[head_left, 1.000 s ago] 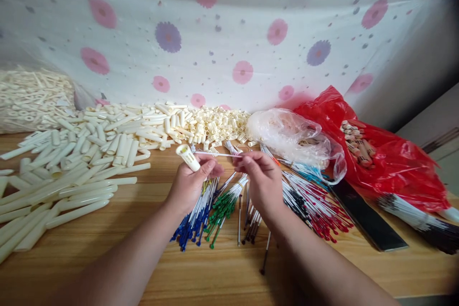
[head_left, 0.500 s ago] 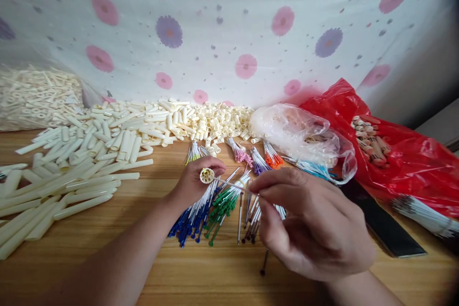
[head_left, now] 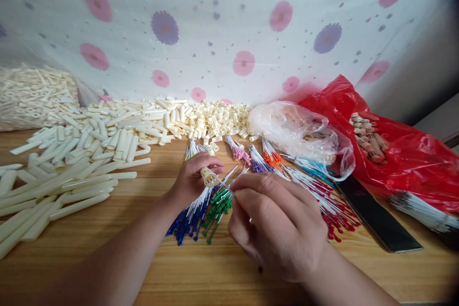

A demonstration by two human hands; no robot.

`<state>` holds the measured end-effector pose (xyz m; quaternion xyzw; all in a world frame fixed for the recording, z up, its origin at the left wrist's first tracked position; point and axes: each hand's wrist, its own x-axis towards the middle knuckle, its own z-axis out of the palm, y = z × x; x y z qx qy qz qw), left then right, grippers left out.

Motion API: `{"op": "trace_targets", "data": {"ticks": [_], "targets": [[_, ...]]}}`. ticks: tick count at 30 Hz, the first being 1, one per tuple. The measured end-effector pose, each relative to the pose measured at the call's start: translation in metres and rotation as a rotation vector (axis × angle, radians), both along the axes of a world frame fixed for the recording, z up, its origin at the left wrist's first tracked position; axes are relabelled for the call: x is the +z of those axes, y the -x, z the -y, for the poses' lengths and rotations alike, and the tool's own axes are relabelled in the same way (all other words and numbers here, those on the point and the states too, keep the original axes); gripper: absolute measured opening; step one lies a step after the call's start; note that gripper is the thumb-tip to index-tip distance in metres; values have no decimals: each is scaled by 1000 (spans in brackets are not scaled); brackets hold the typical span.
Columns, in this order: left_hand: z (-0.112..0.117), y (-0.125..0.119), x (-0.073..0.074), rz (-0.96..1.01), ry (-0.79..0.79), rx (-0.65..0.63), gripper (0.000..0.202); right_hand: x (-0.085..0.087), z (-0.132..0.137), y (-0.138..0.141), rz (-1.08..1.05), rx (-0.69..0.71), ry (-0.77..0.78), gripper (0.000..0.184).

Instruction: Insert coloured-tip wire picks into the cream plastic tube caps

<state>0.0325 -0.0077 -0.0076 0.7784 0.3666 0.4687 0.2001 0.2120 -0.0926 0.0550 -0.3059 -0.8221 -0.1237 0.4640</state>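
My left hand [head_left: 191,179] is closed round a short cream plastic tube [head_left: 208,177], its open end facing me. My right hand [head_left: 276,222] pinches a thin white refill rod [head_left: 225,185] whose far end sits in the tube's mouth. Under both hands lie fanned bundles of thin refills on the wooden table [head_left: 222,272]: blue-tipped [head_left: 186,222], green-tipped [head_left: 217,208] and red-tipped [head_left: 333,210]. Pink, purple and orange bundles [head_left: 256,155] lie just beyond.
Cream tubes [head_left: 89,153] lie heaped at the left, small cream springs-like cages [head_left: 222,122] at the back middle. A clear bag [head_left: 297,131] and a red bag [head_left: 387,153] of parts sit right, by a black strip [head_left: 376,217]. A flowered cloth [head_left: 229,28] hangs behind.
My right hand moved left toward the left hand, pushing the thin rod further into the tube. A second ago the tube was held sideways; its open end now faces me.
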Motion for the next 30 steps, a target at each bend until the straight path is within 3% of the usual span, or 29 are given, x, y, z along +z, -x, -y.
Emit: {"op": "trace_targets", "data": {"ticks": [4,9,18,25,30], "targets": [[2,1,0,-39,-58,-31,10,-7,-8,5,-36,22,56,10],[1,7,2,-162,-144,67,18,-14,-24,8,-182,55,231,9],[6,14,11,-239,-159,-7,40,-17,-38,3,-221,36,251,6],[5,13,10,-262,-223,108,48,-24,-42,8,-234,56,245,10],[7,11,12,-249,-294,196,48,-27,-43,11,-415,119,399,10]]}}
